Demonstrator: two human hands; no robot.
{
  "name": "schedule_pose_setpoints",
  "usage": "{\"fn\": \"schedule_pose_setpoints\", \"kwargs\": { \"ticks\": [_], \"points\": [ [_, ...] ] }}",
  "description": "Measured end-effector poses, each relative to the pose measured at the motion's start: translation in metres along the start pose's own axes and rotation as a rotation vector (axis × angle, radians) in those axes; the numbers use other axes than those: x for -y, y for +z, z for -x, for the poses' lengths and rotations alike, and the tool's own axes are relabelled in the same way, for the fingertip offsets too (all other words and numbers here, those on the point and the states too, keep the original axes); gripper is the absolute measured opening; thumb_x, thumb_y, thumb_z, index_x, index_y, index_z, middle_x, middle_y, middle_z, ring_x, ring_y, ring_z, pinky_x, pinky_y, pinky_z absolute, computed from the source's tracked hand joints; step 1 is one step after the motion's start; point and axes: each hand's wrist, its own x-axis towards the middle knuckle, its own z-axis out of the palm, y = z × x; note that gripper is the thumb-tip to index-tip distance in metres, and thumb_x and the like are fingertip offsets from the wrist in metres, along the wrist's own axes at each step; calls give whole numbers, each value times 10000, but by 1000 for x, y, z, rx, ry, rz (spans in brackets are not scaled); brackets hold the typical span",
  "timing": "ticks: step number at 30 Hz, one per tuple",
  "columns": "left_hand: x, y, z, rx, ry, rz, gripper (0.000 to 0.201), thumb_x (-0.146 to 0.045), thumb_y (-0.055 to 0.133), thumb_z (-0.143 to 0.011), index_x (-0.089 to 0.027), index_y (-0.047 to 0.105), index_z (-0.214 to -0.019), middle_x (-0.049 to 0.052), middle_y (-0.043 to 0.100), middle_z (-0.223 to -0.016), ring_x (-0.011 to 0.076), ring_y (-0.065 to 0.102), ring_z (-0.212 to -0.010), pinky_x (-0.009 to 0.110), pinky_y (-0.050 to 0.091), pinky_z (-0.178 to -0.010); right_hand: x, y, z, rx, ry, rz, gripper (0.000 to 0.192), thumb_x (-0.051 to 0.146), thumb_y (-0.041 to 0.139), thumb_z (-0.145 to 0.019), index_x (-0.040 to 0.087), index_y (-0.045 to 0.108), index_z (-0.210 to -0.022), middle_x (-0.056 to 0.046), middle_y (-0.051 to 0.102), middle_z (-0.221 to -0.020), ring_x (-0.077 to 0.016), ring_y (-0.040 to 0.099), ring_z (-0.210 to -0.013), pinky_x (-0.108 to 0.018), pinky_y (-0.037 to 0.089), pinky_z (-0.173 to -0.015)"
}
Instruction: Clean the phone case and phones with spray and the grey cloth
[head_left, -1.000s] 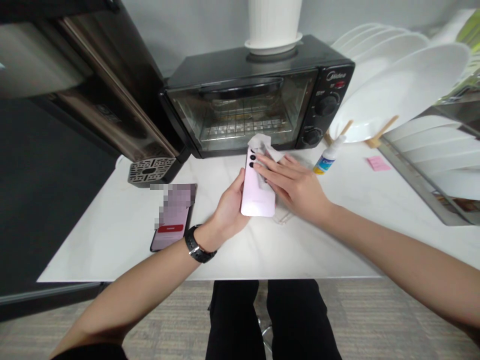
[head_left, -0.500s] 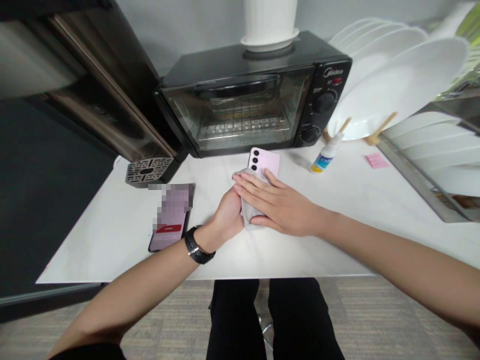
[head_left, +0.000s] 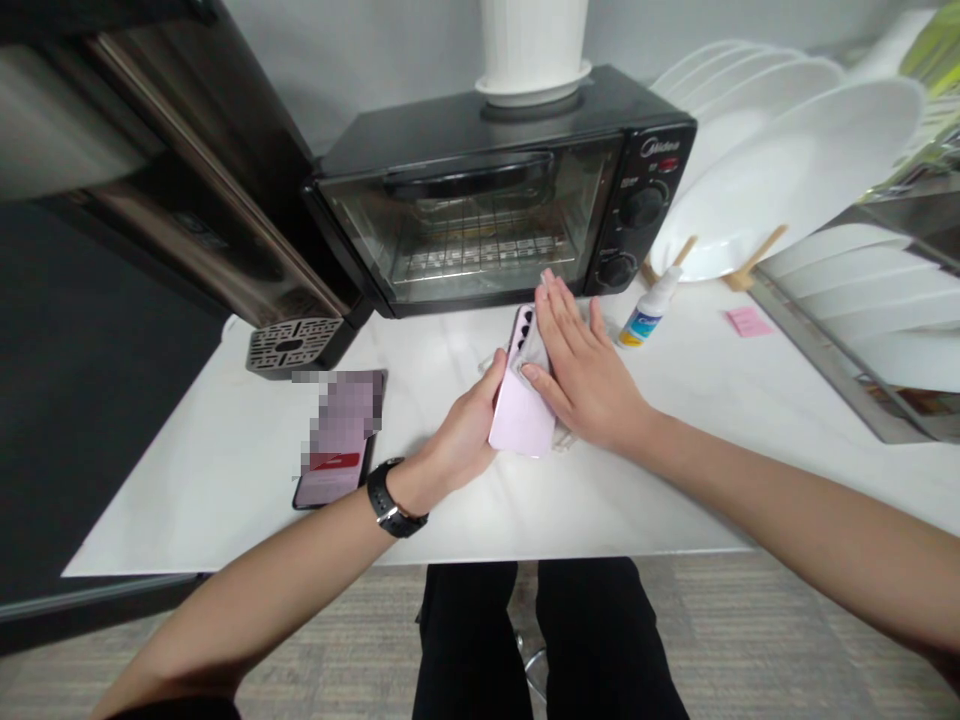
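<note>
A pale pink phone [head_left: 523, 418] lies back up over the white table, its camera lenses at the top end. My left hand [head_left: 465, 425], with a black watch on the wrist, grips the phone by its left edge, thumb on top. My right hand [head_left: 589, 372] lies over the phone's upper right side with a light grey cloth [head_left: 534, 354] under its palm and thumb. Much of the cloth is hidden by that hand. Something see-through [head_left: 562, 439] shows beside the phone's lower right corner; its kind is unclear.
Behind the phone stands a black toaster oven [head_left: 487, 240]. A small spray bottle [head_left: 643, 318] and pink sticky notes [head_left: 748, 321] are on the right, near racked white plates [head_left: 810, 150]. Another phone [head_left: 337, 450] lies at the left, by a machine's drip tray [head_left: 292, 345].
My right hand has moved up and to the right with the cloth, uncovering the phone's lower back. The phone is now tilted to the right, and my left thumb shows on its edge.
</note>
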Motion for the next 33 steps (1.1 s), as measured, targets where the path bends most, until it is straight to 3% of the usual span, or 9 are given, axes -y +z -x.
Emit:
{"fn": "schedule_pose_setpoints", "kwargs": {
  "ticks": [5,9,14,16,20,23,27,30,33],
  "points": [
    [-1,4,5,-49,-39,-61,433,-419,449,-1179,-203,785,-1345,52,874,-1000,251,821,-1054,325,625,-928,6,-7,-2,12,-114,-73,791,441,321,-1190,171,-106,-1799,-208,89,-1876,-332,90,-1753,-719,198,-1381],
    [-3,1,4,-75,38,23,396,-380,452,-1180,-237,803,-1297,24,870,-1188,227,780,-1232,304,617,-1032,17,-11,-1,72,-307,-69,776,423,356,-1189,107,0,-1801,-214,183,-1858,-321,154,-1748,-668,200,-1404],
    [-8,-2,1,-187,97,140,461,-439,434,-1185,-177,788,-1318,49,868,-1194,208,757,-1320,300,586,-1158,25,-11,1,135,-443,-10,780,402,435,-1177,73,84,-1792,-191,253,-1840,-288,222,-1739,-595,195,-1429],
    [-12,-2,0,-191,162,194,495,-472,448,-1179,-140,755,-1381,74,853,-1258,221,756,-1330,304,575,-1189,24,-9,2,113,-420,6,778,405,427,-1179,92,72,-1796,-186,272,-1837,-288,253,-1731,-614,209,-1421],
    [-14,-2,-4,-117,255,209,483,-460,415,-1186,-217,726,-1465,35,822,-1366,213,735,-1366,311,570,-1210,16,-5,2,62,-266,38,833,469,426,-1169,82,40,-1798,-239,241,-1837,-347,243,-1730,-697,203,-1392],
    [-9,-1,-3,-16,155,127,502,-481,412,-1178,-242,714,-1499,48,820,-1370,260,729,-1377,403,563,-1238,7,-4,2,38,-118,58,835,489,373,-1174,85,-7,-1799,-261,183,-1848,-373,174,-1742,-732,180,-1380],
    [-3,3,4,-31,12,-22,478,-453,474,-1167,-165,771,-1407,93,854,-1253,278,773,-1285,359,606,-1142,2,-4,0,-19,34,36,852,546,306,-1174,126,-98,-1796,-243,100,-1872,-381,105,-1748,-740,172,-1377],
    [-4,6,9,-50,-27,-67,436,-442,513,-1155,-182,806,-1345,71,875,-1153,304,787,-1251,353,627,-1071,3,-7,-2,-22,-1,-11,866,569,308,-1170,173,-147,-1792,-203,55,-1887,-377,72,-1751,-744,154,-1380],
    [-5,7,10,-27,-8,-33,380,-381,494,-1161,-277,802,-1358,15,873,-1187,298,762,-1305,390,624,-1102,9,-12,-3,30,-107,-58,858,550,314,-1176,178,-157,-1789,-202,40,-1883,-357,45,-1753,-737,170,-1379]
  ]
}}
